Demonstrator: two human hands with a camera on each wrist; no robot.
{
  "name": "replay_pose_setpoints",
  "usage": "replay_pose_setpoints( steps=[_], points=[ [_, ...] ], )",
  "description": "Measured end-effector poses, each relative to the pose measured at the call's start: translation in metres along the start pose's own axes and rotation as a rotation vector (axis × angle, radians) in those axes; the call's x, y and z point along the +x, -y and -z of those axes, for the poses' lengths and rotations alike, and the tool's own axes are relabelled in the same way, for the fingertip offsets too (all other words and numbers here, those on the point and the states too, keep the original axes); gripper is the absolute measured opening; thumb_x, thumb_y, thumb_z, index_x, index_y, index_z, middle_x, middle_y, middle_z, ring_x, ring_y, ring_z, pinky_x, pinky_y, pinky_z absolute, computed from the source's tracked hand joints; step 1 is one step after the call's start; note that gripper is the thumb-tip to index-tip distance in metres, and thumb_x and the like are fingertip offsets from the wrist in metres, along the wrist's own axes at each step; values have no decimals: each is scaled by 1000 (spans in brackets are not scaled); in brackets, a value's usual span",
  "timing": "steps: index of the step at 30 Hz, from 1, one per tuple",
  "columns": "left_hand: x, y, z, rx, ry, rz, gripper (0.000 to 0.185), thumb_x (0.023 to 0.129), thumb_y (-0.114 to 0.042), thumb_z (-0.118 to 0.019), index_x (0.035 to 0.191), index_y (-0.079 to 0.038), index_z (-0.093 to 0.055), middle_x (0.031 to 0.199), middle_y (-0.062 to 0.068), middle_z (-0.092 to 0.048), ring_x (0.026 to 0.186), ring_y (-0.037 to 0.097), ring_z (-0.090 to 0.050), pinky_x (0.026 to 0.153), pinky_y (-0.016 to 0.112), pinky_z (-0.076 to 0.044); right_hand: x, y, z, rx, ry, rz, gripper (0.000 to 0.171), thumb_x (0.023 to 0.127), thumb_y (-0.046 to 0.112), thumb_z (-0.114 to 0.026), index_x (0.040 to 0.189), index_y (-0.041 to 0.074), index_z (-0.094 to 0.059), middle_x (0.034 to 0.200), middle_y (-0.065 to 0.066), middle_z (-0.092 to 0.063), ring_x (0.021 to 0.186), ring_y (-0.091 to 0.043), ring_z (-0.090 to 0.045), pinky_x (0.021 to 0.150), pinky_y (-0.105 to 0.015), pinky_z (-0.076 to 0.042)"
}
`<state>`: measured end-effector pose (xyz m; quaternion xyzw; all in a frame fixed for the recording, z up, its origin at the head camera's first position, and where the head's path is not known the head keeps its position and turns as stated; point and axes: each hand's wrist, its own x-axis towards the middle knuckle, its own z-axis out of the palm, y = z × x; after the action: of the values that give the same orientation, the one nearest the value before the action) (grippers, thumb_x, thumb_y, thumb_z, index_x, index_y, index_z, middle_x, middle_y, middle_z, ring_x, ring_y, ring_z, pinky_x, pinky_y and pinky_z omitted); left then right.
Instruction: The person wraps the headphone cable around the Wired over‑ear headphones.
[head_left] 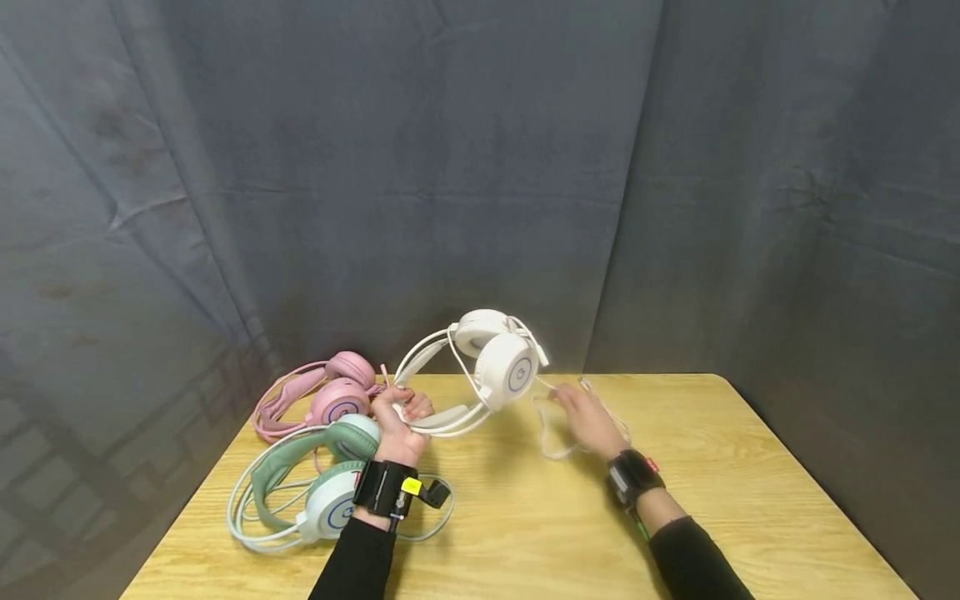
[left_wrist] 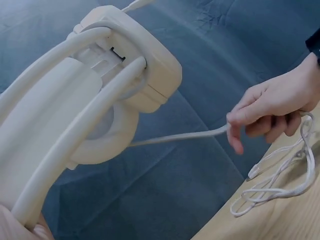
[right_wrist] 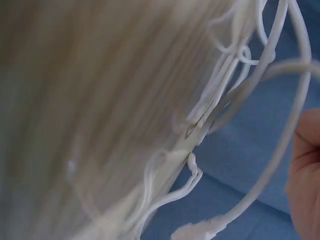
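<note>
On the right-wrist view most of the frame is a blurred pale mass, can't tell what it is; only loops of the white cable (right_wrist: 280, 150) and a sliver of a fingertip at the right edge are readable. Left-wrist view cuts off the white headset (left_wrist: 100, 100) at the left and bottom edges, and the left hand itself barely shows there, just skin at the bottom corner. Head view: right hand is motion-blurred, fingers hard to separate.

Left hand (head_left: 401, 425): forearm comes up from the bottom edge, black sleeve, black wrist rig; hand raised above the wooden table (head_left: 750, 500), fingers curled around the headband of the white headset (head_left: 487, 367), which hangs in the air over the table's far edge, earcups to the right of the hand.

Right hand (head_left: 588, 421): arm reaches in from lower right, hand low over the table just right of the earcups. In the left-wrist view, right hand (left_wrist: 272, 112) has thumb and forefinger pinched on the white cable (left_wrist: 180, 136), which runs taut from the earcup; other fingers loosely curled. Remaining cable lies in loose loops on the table below the hand.

Green headset (head_left: 315, 475) lies on the table under the left wrist; pink headset (head_left: 322, 396) sits behind it, near the table's far left edge.
</note>
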<state>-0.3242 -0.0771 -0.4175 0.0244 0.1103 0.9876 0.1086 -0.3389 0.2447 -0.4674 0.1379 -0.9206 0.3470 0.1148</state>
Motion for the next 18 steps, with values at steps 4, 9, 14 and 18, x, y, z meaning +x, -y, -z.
replay_pose_setpoints(
  steps=[4, 9, 14, 18],
  points=[
    [-1, 3, 0, -25, -27, 14, 28, 84, -5, -21, 59, -15, -30, 59, -7, -17, 55, 4, -12, 38, 14, -27, -13, 11, 3, 4, 98, -87, 36, 106, 29, -40, 122, 8, -64, 114, -14, -69, 88, -29, -67, 81, -45, -56],
    [-1, 7, -6, -79, -81, 8, 23, 83, -3, -27, 63, -12, -35, 57, -6, -26, 54, 3, -16, 35, 18, -33, -21, 26, 9, -47, 116, -164, 28, 100, 24, -53, 117, 7, -68, 99, -14, -71, 66, -20, -59, 61, -36, -52],
    [-4, 11, -14, -149, -119, 8, 19, 83, -1, -30, 68, -11, -35, 56, -3, -34, 53, 4, -19, 35, 20, -33, -24, 40, 0, -144, 113, -122, 22, 93, 22, -64, 110, 11, -72, 108, -11, -73, 82, -20, -68, 72, -39, -56],
    [-9, 17, -22, -158, -100, 59, 19, 82, -2, -31, 66, -11, -36, 55, -5, -32, 53, 3, -18, 34, 21, -33, -30, 57, -13, -198, 180, -107, 23, 87, 9, -67, 109, 11, -72, 105, -11, -73, 83, -22, -67, 70, -36, -57]
  ],
)
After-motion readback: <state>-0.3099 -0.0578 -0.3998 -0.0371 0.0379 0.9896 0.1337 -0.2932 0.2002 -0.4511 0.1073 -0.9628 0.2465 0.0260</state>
